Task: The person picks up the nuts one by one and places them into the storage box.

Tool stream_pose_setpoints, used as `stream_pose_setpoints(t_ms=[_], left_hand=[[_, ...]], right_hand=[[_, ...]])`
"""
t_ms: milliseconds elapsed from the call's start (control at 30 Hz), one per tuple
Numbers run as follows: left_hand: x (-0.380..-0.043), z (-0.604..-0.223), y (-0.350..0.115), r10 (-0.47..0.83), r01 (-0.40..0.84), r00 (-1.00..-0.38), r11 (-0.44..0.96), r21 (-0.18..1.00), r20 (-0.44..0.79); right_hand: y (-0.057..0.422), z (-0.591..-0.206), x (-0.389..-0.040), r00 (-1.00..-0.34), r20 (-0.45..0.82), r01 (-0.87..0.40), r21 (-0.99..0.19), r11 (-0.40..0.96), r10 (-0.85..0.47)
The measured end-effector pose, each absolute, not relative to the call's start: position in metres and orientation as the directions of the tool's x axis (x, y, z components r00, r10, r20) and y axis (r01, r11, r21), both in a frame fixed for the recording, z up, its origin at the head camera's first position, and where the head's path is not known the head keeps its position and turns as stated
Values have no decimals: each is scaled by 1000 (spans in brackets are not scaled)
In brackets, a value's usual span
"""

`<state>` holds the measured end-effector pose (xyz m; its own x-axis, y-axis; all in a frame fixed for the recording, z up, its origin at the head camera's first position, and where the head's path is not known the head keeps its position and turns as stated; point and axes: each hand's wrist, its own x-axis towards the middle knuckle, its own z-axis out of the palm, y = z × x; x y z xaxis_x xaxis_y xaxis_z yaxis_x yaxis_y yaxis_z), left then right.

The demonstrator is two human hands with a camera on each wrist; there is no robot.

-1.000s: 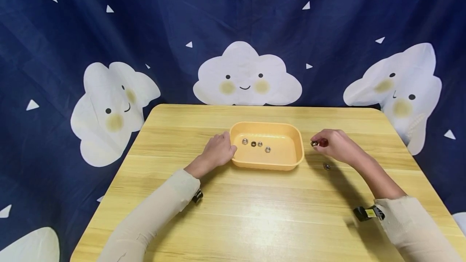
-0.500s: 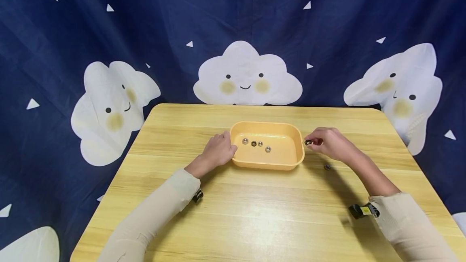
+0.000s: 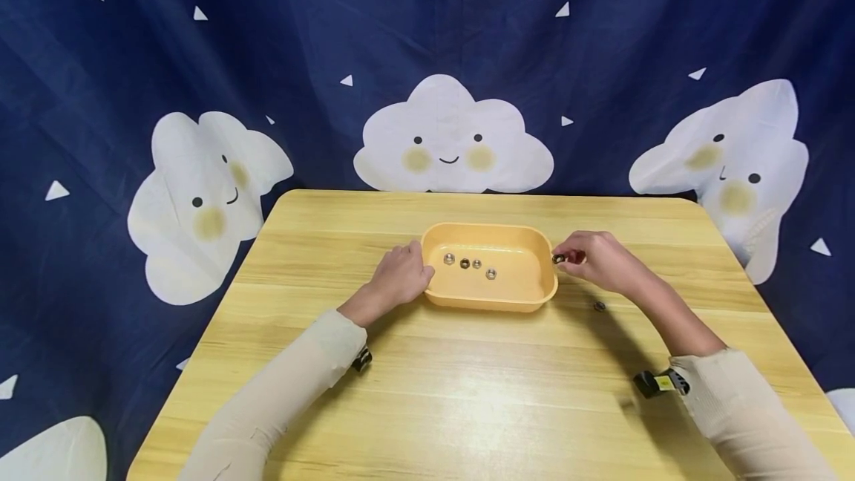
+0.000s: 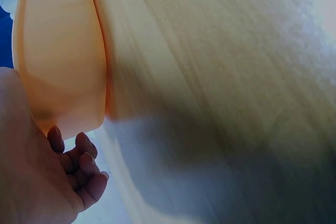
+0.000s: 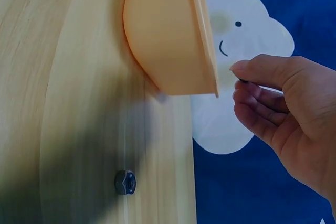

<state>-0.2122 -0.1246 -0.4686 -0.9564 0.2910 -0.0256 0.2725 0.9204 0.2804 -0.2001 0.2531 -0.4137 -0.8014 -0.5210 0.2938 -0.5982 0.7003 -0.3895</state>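
A shallow peach-coloured plastic tray (image 3: 490,306) sits on the table, several metal nuts inside it, one of them a dark nut (image 3: 464,263). At the tray's left end my left hand (image 3: 399,275) grips the rim, thumb over the near side. My right hand (image 3: 597,258) pinches a small dark nut (image 3: 559,259) between thumb and fingertips, beside the tray's right rim and about level with it. In the right wrist view the fingers mostly hide that nut. A loose hex nut (image 5: 125,182) lies on the wood below the right hand.
The light wooden table (image 3: 467,392) has rounded far corners. Behind its far edge hangs a dark blue curtain (image 3: 320,21) with white clouds and small triangles. A camera (image 3: 657,383) is strapped on the right wrist.
My right hand has moved left with the nut, from a little way off to the tray's right rim. The left hand, the tray and the loose nut have stayed in place.
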Motion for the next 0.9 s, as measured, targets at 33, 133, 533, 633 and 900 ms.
stream_pose_setpoints(t_ms=[33,133,533,633,900], left_hand=[[-212,-469,-125,291,273,-957,921,278,-24],[-212,-468,-125,289,273,-957,921,278,-20],[-213,-469,-125,293,275,-956,916,291,-17],[-213,-469,-124,291,274,-957,918,286,-18],[-212,-470,-124,292,273,-956,915,298,-19]], right_hand=[[252,-414,-200,-800,294,-600,-391,698,-523],[249,-413,-202,-799,288,-601,-394,695,-528],[237,-414,-206,-801,267,-597,-425,680,-536],[235,-414,-207,-809,248,-585,-425,691,-532],[226,-411,-209,-826,198,-555,-450,699,-528]])
